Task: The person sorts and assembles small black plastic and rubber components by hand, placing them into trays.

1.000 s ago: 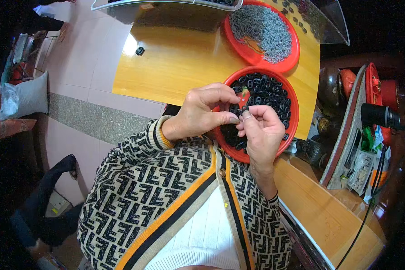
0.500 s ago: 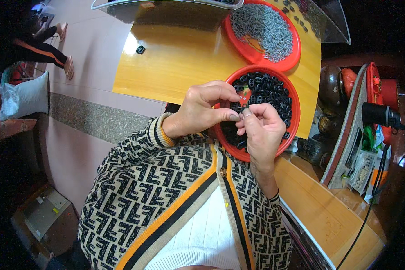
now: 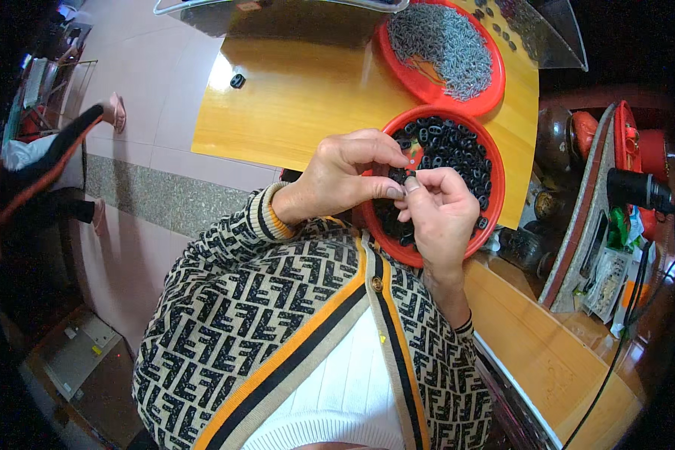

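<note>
Black piece [image 3: 410,174], a small dark part, held at the fingertips above the left half of the red bowl [image 3: 495,172]. The right hand [image 3: 444,217] pinches it, thumb closed against forefinger. The left hand [image 3: 345,174] is partly open, thumb and forefinger curved in a C beside the piece; whether it also grips cannot be told (the fingertips crowd together). Good practice, in judgement: pinch by the edges, steady with the left thumb, and work low over the bowl so that a slip lands among the loose black parts [image 3: 457,154]. Beyond lie a red plate [image 3: 495,94] of grey pins [image 3: 457,52] and, to the left on the table [image 3: 292,105], a lone black part [image 3: 238,81]. Compared with half a second ago, both hands keep nearly the same pose; the bowl and plate appear slightly further right, while the passer-by's legs [image 3: 45,169] at far left have changed stride and position.
</note>
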Motion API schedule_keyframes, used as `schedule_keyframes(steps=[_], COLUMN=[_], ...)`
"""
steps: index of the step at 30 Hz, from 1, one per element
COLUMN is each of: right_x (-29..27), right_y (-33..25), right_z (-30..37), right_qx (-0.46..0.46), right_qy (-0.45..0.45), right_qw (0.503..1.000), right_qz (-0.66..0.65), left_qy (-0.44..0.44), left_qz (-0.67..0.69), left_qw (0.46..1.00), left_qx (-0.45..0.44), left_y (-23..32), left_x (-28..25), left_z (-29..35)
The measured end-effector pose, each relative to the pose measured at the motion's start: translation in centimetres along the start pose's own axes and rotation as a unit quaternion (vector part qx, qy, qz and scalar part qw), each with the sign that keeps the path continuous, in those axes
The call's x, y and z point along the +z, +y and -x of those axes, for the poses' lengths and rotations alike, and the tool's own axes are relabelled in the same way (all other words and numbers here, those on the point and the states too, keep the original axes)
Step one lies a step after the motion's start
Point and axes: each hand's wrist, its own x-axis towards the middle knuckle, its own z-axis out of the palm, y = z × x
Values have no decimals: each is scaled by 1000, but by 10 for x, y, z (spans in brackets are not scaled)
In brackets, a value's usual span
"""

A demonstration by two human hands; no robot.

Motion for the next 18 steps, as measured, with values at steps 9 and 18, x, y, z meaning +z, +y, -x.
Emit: schedule_keyframes(steps=[9,18], right_x=[-4,-3], right_y=[2,4], right_z=[-3,-3], right_qx=[31,34], right_qy=[-21,-43], right_qw=[994,994], right_qz=[-100,-89], left_qy=[5,11], left_qz=[226,220], left_qw=[968,972], left_qx=[-107,-85], left_y=[1,-1], left_x=[5,6], left_z=[6,7])
